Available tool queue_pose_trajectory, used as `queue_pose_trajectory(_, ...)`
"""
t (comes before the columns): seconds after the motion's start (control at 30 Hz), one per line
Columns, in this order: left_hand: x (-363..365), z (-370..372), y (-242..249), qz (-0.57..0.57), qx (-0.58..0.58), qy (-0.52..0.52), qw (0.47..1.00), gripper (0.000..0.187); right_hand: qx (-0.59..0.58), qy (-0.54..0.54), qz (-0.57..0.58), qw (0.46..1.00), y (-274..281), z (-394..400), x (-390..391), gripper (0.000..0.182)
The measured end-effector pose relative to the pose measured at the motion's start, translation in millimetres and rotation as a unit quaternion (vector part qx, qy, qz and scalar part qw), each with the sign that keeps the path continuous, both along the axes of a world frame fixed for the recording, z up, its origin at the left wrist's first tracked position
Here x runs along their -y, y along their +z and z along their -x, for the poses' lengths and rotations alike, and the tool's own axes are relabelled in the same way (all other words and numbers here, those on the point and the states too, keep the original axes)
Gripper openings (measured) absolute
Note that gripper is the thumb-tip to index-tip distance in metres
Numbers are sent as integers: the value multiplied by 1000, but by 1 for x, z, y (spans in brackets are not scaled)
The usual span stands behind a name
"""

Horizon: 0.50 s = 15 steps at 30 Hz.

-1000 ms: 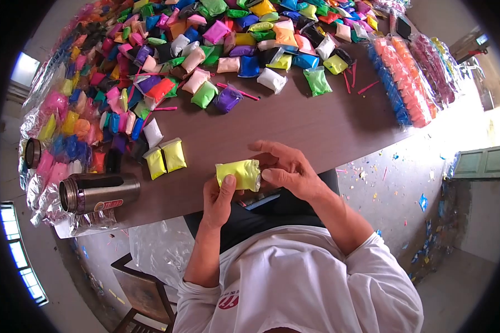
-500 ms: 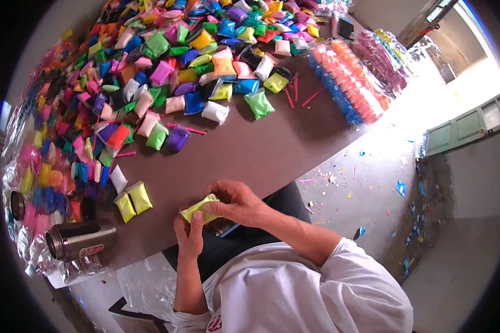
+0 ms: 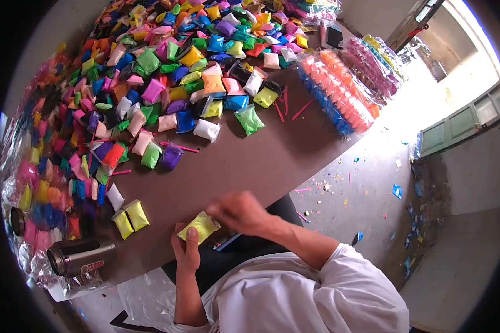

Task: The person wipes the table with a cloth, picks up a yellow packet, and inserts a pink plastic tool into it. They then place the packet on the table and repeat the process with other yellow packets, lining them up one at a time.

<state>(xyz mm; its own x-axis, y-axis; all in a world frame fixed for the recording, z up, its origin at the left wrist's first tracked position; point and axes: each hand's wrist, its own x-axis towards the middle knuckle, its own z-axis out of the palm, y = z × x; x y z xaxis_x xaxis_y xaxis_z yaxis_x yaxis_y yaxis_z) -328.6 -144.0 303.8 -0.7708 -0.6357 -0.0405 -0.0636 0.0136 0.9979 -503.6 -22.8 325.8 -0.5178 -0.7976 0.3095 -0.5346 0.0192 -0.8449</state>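
In the head view, my left hand [image 3: 188, 248] is closed round a small soft yellow packet [image 3: 204, 226], thumb on top, at the table's near edge. My right hand [image 3: 240, 212] is just to the right of that packet and apart from it. Motion smears its fingers, so I cannot make out whether they hold anything. Two more yellow packets [image 3: 131, 218] lie side by side on the table to the left, beside a whitish packet [image 3: 115, 197].
A big heap of colourful packets [image 3: 166, 83] covers the brown table's [image 3: 228, 166] far and left parts. A metal flask [image 3: 82, 257] lies at the left edge. Pink sticks [image 3: 286, 102] and long bagged packs [image 3: 339, 91] are farther right. Scraps [image 3: 328, 186] litter the floor.
My right hand has come off the yellow packet and moved right. The packet stays in my left hand, its face now more exposed. The camera view has shifted slightly.
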Motion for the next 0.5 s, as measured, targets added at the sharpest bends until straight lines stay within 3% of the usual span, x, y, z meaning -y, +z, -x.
queue_pose_trajectory(0.07,3,-3,-4,-22,10,-10,1000,39,-82,-172,5,982,5,37,-10,6)
queue_pose_trajectory(0.1,4,-4,-5,-34,15,-15,999,39,-71,-270,6,960,18,61,-13,7)
queue_pose_trajectory(0.17,0,-2,-3,-19,4,13,1000,39,-186,-374,88,905,12,135,-20,5)
queue_pose_trajectory(0.2,-2,0,-2,-11,-2,26,1000,39,-248,-417,30,874,14,165,-25,5)
queue_pose_trajectory(0.27,0,0,0,-23,2,14,1000,39,-248,-443,-123,853,3,217,-33,20)
queue_pose_trajectory(0.37,1,-1,0,-30,5,13,999,40,-196,-395,-322,838,8,255,-28,33)
queue_pose_trajectory(0.5,-2,0,0,-38,0,30,999,40,-201,-365,-413,810,14,269,-15,25)
